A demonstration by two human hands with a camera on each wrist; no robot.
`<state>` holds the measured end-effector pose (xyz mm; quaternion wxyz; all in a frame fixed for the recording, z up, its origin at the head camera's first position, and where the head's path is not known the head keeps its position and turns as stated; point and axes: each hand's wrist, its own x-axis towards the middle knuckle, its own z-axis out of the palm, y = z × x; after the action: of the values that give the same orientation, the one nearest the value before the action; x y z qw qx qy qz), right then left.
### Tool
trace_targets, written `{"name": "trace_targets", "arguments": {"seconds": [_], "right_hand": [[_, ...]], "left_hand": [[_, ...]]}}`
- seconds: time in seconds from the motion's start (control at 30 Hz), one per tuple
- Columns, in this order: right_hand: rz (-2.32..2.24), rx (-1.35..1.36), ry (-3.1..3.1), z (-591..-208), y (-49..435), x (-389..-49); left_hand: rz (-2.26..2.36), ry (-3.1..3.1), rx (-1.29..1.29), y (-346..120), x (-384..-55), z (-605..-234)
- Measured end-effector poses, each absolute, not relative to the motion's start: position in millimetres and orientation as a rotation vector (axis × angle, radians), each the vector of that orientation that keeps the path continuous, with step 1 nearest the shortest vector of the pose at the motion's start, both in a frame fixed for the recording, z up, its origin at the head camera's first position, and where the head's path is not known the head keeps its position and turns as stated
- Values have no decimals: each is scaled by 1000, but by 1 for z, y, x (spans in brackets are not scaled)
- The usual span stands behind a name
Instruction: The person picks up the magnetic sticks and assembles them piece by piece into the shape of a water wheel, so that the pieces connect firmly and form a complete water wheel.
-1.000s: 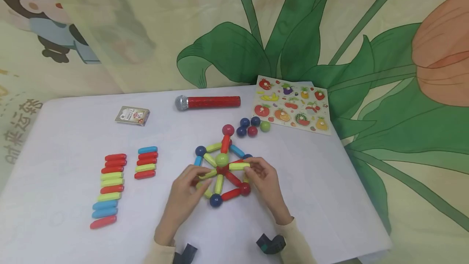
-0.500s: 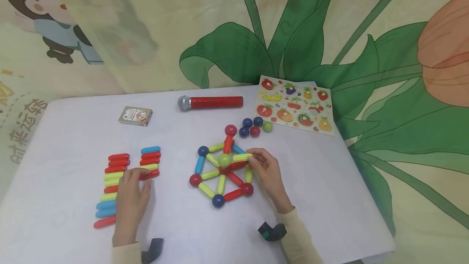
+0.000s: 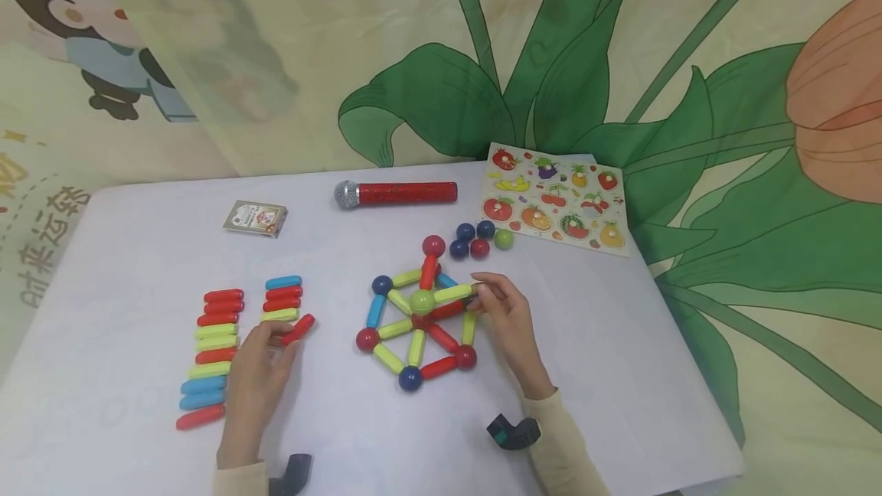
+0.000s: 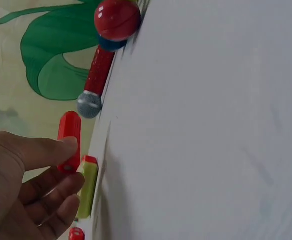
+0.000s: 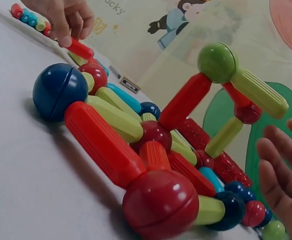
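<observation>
In the head view my left hand (image 3: 258, 373) pinches a red magnetic stick (image 3: 299, 329) between thumb and fingers, just off the end of the shorter row of sticks. The left wrist view has that red stick (image 4: 70, 141) under my thumb. My right hand (image 3: 508, 320) is beside the free end of a yellow-green stick (image 3: 453, 294), which juts from a green ball (image 3: 423, 301) raised over a wheel-like ball-and-stick frame. The right wrist view shows the right hand (image 5: 286, 165) with fingers spread, apart from that stick's end. A red ball (image 3: 368, 340) marks the frame's left corner.
Two rows of loose sticks (image 3: 218, 343) lie at left. Several loose balls (image 3: 480, 249) sit behind the frame, near a fruit-picture board (image 3: 554, 197). A red toy microphone (image 3: 406, 192) and a small card box (image 3: 256, 218) lie toward the back edge.
My left hand has left the frame, gone left to the shorter row and lifted its nearest red stick. The yellow-green stick's free end has swung away from me; my right hand shifted slightly with it.
</observation>
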<state>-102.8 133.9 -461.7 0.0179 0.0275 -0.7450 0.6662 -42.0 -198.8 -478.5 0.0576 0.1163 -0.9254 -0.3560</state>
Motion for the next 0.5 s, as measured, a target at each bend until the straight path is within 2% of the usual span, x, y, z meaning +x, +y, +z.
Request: {"name": "trace_targets", "arguments": {"seconds": [0.17, 0.37, 0.5], "right_hand": [[1920, -62, -2199, -453, 136, -88], [1742, 276, -2068, -458, 119, -61], [1905, 432, -2160, -458, 101, -47]], "left_hand": [[-1184, -2653, 215, -177, -42, -473], [-1373, -2490, -52, -138, -43, -455], [-1473, -2421, -241, -111, -42, -445]]}}
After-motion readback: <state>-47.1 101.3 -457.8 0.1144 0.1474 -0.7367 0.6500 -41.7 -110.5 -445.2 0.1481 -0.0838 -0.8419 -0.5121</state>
